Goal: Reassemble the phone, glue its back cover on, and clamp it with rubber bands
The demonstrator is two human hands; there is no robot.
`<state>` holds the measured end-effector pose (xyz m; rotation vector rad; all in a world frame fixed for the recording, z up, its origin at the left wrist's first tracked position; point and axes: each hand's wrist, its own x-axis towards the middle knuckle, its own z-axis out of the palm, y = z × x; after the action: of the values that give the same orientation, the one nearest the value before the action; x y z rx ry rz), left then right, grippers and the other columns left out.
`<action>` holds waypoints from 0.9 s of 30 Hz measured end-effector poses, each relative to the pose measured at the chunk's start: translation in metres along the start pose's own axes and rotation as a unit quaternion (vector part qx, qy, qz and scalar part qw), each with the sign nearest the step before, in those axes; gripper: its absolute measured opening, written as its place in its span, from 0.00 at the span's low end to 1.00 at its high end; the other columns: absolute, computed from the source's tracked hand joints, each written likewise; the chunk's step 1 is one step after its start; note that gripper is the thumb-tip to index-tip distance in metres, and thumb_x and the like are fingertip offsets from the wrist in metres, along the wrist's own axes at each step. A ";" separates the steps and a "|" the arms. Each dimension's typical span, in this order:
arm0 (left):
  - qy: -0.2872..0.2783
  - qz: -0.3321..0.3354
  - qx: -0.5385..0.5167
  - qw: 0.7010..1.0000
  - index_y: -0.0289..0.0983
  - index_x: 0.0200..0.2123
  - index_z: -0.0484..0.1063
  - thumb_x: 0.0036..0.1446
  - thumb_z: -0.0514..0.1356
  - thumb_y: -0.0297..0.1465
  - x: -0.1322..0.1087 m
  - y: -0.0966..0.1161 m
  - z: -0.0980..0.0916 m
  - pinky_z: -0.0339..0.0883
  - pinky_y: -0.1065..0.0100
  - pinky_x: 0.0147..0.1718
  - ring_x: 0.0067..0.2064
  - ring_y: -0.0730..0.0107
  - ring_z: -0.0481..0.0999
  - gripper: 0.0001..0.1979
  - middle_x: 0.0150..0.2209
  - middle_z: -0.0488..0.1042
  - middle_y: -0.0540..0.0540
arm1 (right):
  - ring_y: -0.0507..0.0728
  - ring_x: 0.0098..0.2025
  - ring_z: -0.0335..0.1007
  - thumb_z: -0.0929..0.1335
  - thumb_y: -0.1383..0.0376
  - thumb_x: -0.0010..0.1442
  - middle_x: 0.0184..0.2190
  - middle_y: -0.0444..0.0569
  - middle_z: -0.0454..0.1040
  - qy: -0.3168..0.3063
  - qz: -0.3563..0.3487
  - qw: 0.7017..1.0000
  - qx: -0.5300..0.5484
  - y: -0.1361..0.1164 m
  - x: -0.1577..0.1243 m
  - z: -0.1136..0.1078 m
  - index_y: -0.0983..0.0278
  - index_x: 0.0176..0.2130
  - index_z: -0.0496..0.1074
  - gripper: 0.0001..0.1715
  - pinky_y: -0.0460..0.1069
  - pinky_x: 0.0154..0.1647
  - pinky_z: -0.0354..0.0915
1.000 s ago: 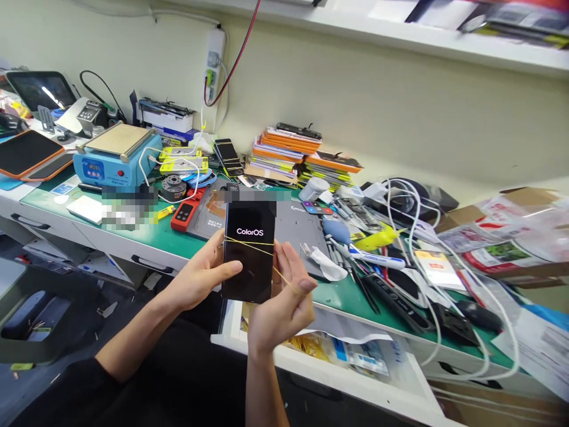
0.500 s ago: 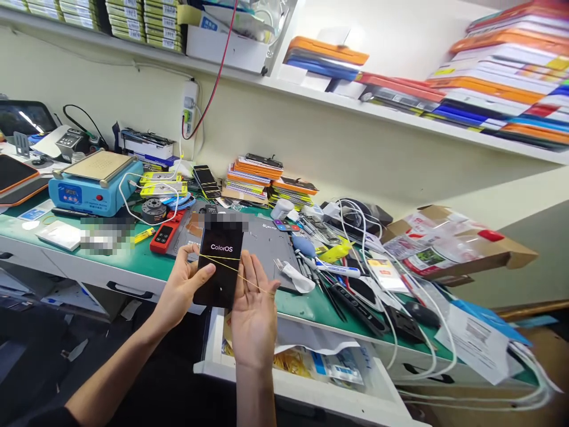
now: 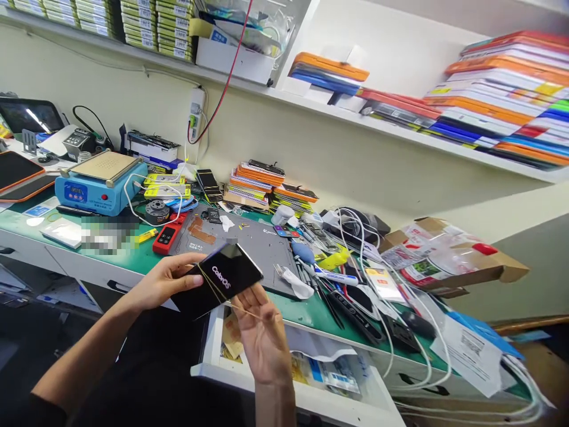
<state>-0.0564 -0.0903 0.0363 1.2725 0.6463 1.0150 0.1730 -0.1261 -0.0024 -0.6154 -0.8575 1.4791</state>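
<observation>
My left hand (image 3: 166,281) grips a black smartphone (image 3: 226,267) by its left side, thumb on the front. "ColorOS" shows on its lit dark screen, and the phone is tilted clockwise. A thin yellowish rubber band (image 3: 208,283) crosses the screen below the lettering. One loop of it stretches off the phone to my right hand (image 3: 264,335), which is palm up with curled fingers and holds the band near the thumb. The right fingertips are partly behind the phone's lower right edge. Beneath the hands stands an open drawer (image 3: 320,394) with bags and yellow bands.
A grey work mat (image 3: 253,246) lies on the green bench. Left of it are a red device (image 3: 169,235) and a blue heating machine (image 3: 95,184). Tools, a blue blower bulb (image 3: 304,253) and white cables crowd the right. Beyond is an open cardboard box (image 3: 444,255).
The phone has turned clockwise from nearly upright to slanted. My left hand has shifted left, and my right hand slightly right and down, with the band still stretched between them.
</observation>
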 end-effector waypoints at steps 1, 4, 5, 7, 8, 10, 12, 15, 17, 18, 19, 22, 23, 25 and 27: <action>-0.030 -0.008 0.018 0.999 0.41 0.54 0.84 0.63 0.72 0.39 0.000 0.003 -0.004 0.78 0.66 0.46 0.46 0.59 0.87 0.17 0.46 0.87 0.41 | 0.67 0.63 0.81 0.80 0.39 0.56 0.61 0.56 0.82 -0.016 -0.002 1.000 -0.014 -0.002 -0.003 0.000 0.54 0.61 0.81 0.40 0.64 0.71 0.72; -0.097 -0.008 0.088 0.991 0.42 0.55 0.84 0.65 0.70 0.38 0.001 0.012 -0.015 0.79 0.62 0.48 0.48 0.55 0.87 0.17 0.47 0.87 0.40 | 0.69 0.56 0.85 0.81 0.40 0.53 0.59 0.57 0.84 -0.042 -0.005 0.996 -0.078 -0.010 -0.014 0.000 0.53 0.59 0.82 0.40 0.68 0.63 0.77; -0.105 0.002 0.115 0.988 0.42 0.55 0.84 0.65 0.70 0.38 0.002 0.015 -0.018 0.79 0.61 0.49 0.50 0.53 0.87 0.17 0.48 0.87 0.40 | 0.69 0.56 0.84 0.81 0.40 0.53 0.59 0.56 0.83 -0.038 -0.016 0.994 -0.102 -0.013 -0.017 0.001 0.53 0.59 0.83 0.39 0.69 0.65 0.76; -0.121 0.019 0.165 0.979 0.42 0.55 0.85 0.65 0.69 0.38 0.004 0.020 -0.024 0.79 0.61 0.51 0.51 0.52 0.86 0.16 0.50 0.87 0.40 | 0.69 0.61 0.82 0.81 0.41 0.53 0.61 0.55 0.83 -0.035 -0.035 0.988 -0.146 -0.019 -0.022 0.004 0.52 0.60 0.82 0.40 0.70 0.71 0.70; -0.137 0.024 0.185 0.973 0.43 0.55 0.85 0.66 0.69 0.38 0.005 0.023 -0.026 0.78 0.62 0.50 0.51 0.52 0.86 0.16 0.49 0.87 0.40 | 0.69 0.63 0.80 0.81 0.41 0.53 0.61 0.54 0.82 -0.038 -0.038 0.985 -0.164 -0.021 -0.023 0.006 0.52 0.60 0.82 0.40 0.70 0.72 0.68; -0.165 0.036 0.223 0.960 0.43 0.55 0.85 0.66 0.67 0.36 0.007 0.030 -0.029 0.78 0.65 0.46 0.47 0.54 0.86 0.16 0.47 0.87 0.40 | 0.69 0.64 0.79 0.81 0.41 0.54 0.59 0.53 0.84 -0.048 -0.038 0.979 -0.196 -0.024 -0.025 0.012 0.53 0.60 0.82 0.39 0.69 0.71 0.71; -0.184 0.044 0.272 0.943 0.44 0.56 0.85 0.66 0.67 0.34 0.007 0.038 -0.030 0.75 0.69 0.39 0.39 0.58 0.85 0.17 0.42 0.87 0.42 | 0.68 0.60 0.82 0.81 0.45 0.56 0.55 0.51 0.86 -0.056 -0.040 0.969 -0.239 -0.026 -0.025 0.017 0.54 0.58 0.83 0.34 0.65 0.64 0.78; -0.191 0.050 0.339 0.920 0.45 0.55 0.86 0.63 0.68 0.28 0.005 0.051 -0.028 0.69 0.70 0.32 0.31 0.62 0.80 0.18 0.35 0.85 0.44 | 0.65 0.58 0.84 0.82 0.54 0.59 0.57 0.49 0.85 -0.039 -0.058 0.944 -0.323 -0.028 -0.023 0.024 0.53 0.57 0.83 0.28 0.59 0.60 0.81; -0.176 0.056 0.360 0.914 0.47 0.52 0.87 0.59 0.68 0.25 0.003 0.061 -0.024 0.66 0.69 0.30 0.29 0.62 0.79 0.19 0.33 0.85 0.45 | 0.65 0.59 0.84 0.82 0.57 0.59 0.60 0.49 0.84 -0.023 -0.073 0.923 -0.378 -0.031 -0.021 0.026 0.53 0.59 0.83 0.29 0.58 0.61 0.81; -0.166 0.057 0.370 0.912 0.48 0.51 0.87 0.57 0.68 0.24 0.002 0.065 -0.021 0.65 0.69 0.29 0.29 0.62 0.78 0.20 0.33 0.85 0.45 | 0.65 0.58 0.84 0.82 0.57 0.59 0.59 0.49 0.84 -0.017 -0.085 0.912 -0.400 -0.032 -0.019 0.028 0.53 0.59 0.83 0.29 0.58 0.60 0.82; -0.157 0.055 0.381 0.909 0.49 0.50 0.87 0.56 0.68 0.23 0.000 0.069 -0.018 0.63 0.68 0.28 0.28 0.61 0.78 0.22 0.32 0.84 0.46 | 0.65 0.57 0.85 0.82 0.57 0.59 0.58 0.49 0.84 -0.016 -0.098 0.903 -0.418 -0.034 -0.017 0.029 0.54 0.58 0.83 0.29 0.58 0.59 0.82; -0.139 0.041 0.395 0.907 0.49 0.49 0.87 0.49 0.66 0.21 -0.005 0.080 -0.010 0.57 0.67 0.27 0.25 0.63 0.72 0.26 0.28 0.81 0.47 | 0.64 0.54 0.87 0.83 0.57 0.58 0.53 0.47 0.87 -0.020 -0.137 0.886 -0.442 -0.039 -0.012 0.034 0.53 0.54 0.85 0.25 0.57 0.57 0.83; -0.130 0.034 0.382 0.914 0.49 0.47 0.87 0.46 0.65 0.20 -0.006 0.083 -0.007 0.57 0.66 0.28 0.24 0.63 0.70 0.26 0.26 0.79 0.48 | 0.64 0.53 0.87 0.83 0.57 0.58 0.52 0.46 0.87 -0.025 -0.144 0.881 -0.449 -0.041 -0.010 0.036 0.53 0.53 0.85 0.24 0.56 0.57 0.84; -0.100 0.031 0.331 0.938 0.46 0.40 0.86 0.41 0.65 0.19 -0.009 0.085 0.000 0.58 0.63 0.32 0.24 0.62 0.70 0.24 0.23 0.75 0.49 | 0.63 0.51 0.88 0.82 0.56 0.58 0.51 0.45 0.87 -0.044 -0.142 0.869 -0.473 -0.043 -0.008 0.042 0.54 0.54 0.85 0.24 0.56 0.55 0.84; -0.078 0.034 0.287 0.954 0.45 0.33 0.82 0.39 0.64 0.18 -0.011 0.084 0.009 0.59 0.61 0.36 0.27 0.58 0.72 0.19 0.22 0.73 0.49 | 0.63 0.49 0.88 0.80 0.54 0.62 0.53 0.46 0.87 -0.070 -0.142 0.844 -0.513 -0.046 -0.007 0.049 0.55 0.57 0.83 0.25 0.55 0.53 0.84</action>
<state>-0.0752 -0.1055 0.1179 1.8731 0.8116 0.7926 0.1618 -0.1418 0.0621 -1.0978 -1.7920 0.6992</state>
